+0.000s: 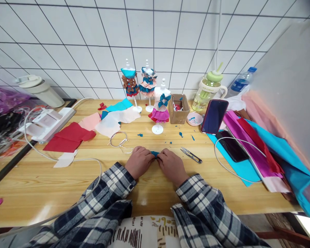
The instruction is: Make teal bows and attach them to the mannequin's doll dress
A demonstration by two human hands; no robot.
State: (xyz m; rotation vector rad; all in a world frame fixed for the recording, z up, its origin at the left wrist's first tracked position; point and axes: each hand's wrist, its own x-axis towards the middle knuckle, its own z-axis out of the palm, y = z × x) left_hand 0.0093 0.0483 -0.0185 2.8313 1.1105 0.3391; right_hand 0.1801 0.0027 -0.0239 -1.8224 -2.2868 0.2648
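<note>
Both hands meet over the middle of the wooden table (93,193), pinching a small folded strip of dark teal crepe paper (155,154) between them. My left hand (141,162) grips its left end, and my right hand (172,165) grips its right end. Much of the strip is hidden by the fingers. Thread snips (191,155) lie just right of my right hand. Beyond the hands stands a small white mannequin (160,110) with a teal bow and a magenta ruffled skirt. Left of it, a coil of thin wire (119,139) rests on the table.
Two dressed mannequins (129,82) stand by the wall. A cardboard box (179,115), pink dish (194,119), propped phone (215,116) and flat phone (232,146) are to the right, near colored sheets (250,137). Red paper (69,136) and a power strip (51,124) lie left. A cable (100,172) crosses my left sleeve.
</note>
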